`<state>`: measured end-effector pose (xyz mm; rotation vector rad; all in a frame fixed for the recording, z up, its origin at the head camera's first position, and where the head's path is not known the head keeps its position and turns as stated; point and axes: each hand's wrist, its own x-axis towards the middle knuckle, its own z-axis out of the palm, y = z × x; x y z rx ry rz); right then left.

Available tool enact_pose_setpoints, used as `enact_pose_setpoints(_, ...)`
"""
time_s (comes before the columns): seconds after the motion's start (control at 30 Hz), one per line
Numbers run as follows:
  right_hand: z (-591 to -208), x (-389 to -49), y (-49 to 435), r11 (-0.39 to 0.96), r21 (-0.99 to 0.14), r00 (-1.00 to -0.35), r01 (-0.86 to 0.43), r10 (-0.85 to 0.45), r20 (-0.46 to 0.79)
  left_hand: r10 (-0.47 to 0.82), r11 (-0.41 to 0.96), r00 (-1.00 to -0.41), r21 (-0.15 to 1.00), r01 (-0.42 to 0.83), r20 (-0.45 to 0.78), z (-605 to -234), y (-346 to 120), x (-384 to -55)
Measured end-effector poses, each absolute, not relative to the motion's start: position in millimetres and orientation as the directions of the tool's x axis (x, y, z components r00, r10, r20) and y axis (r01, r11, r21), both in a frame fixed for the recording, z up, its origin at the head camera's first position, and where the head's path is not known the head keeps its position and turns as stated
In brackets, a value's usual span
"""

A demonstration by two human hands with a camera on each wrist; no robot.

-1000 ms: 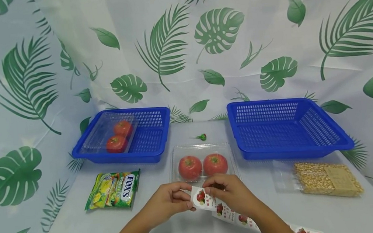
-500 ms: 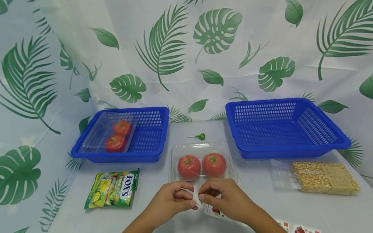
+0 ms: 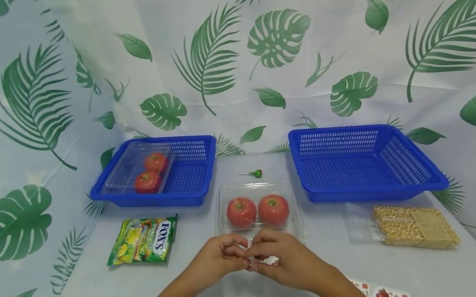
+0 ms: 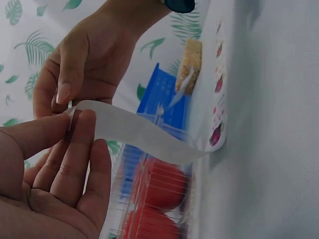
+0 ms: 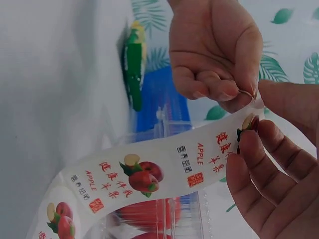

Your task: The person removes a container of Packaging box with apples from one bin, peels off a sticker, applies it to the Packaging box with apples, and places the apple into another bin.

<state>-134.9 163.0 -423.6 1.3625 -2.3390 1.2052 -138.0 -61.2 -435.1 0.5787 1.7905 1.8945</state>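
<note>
A strip of apple stickers (image 5: 149,174) with red lettering runs up from the table to both hands, its plain white backing (image 4: 134,130) facing the left wrist camera. My left hand (image 3: 216,266) pinches the strip's end between thumb and index finger. Close beside it, my right hand (image 3: 288,259) pinches the same end, which is bent between the fingertips. Fingers hide most of the end sticker. Just beyond the hands, a clear plastic clamshell box (image 3: 250,190) holds two red apples (image 3: 241,213).
A blue basket (image 3: 189,202) at back left holds another clamshell with two apples (image 3: 147,182). Another blue basket (image 3: 369,193) stands at back right. A green candy bag (image 3: 144,241) lies left, a bag of corn kernels (image 3: 414,225) right, a lollipop (image 3: 257,173) behind the box.
The strip's end has been bent back, and its printed face has turned from the head view. My right hand has moved left, its fingertips now meeting those of my left hand.
</note>
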Motion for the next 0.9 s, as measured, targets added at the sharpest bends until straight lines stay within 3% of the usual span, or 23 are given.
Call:
enact_pose_setpoints(0.27, -422.9, -134.0, 163.6, 0.266, -0.526, -0.552, -0.808, -0.652, 0.519, 0.618, -0.055, -0.784, 0.992, -0.109, -0.052, -441.1, -64.3, -136.2)
enact_pose_setpoints(0.9, -421.1, -133.5, 160.8, 0.301, -0.408, -0.493, -0.862, -0.684, 0.537, 0.658, -0.055, -0.753, 0.995, -0.088, -0.031, -446.8, -67.9, -134.5)
